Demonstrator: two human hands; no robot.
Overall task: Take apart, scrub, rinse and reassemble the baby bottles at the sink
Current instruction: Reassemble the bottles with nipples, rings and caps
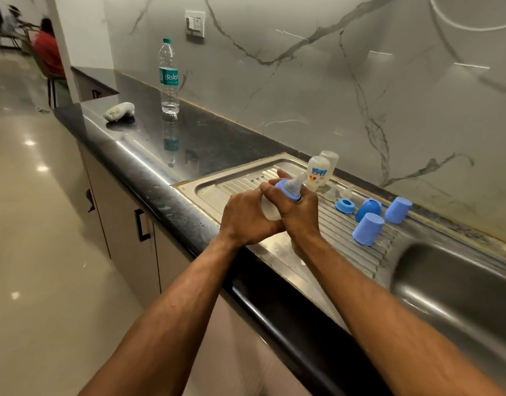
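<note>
Over the steel draining board (pixel 240 184) I hold one baby bottle (pixel 270 211) with both hands. My left hand (pixel 244 217) grips its clear body from the left. My right hand (pixel 299 215) grips the blue collar (pixel 287 191), from which the clear teat (pixel 297 178) points up and right. Two more clear bottle bodies (pixel 320 172) stand upside down at the back of the board. A loose blue collar ring (pixel 344 206), three blue caps (pixel 369 228) and two clear teats (pixel 347 192) lie on the ribs to the right.
The sink basin (pixel 460 281) opens at the right. A plastic water bottle (pixel 168 77) and a pale rounded object (pixel 119 111) stand on the black counter (pixel 206 141) to the left. A marble wall with a socket (pixel 195 23) runs behind. A person in red (pixel 47 51) sits far left.
</note>
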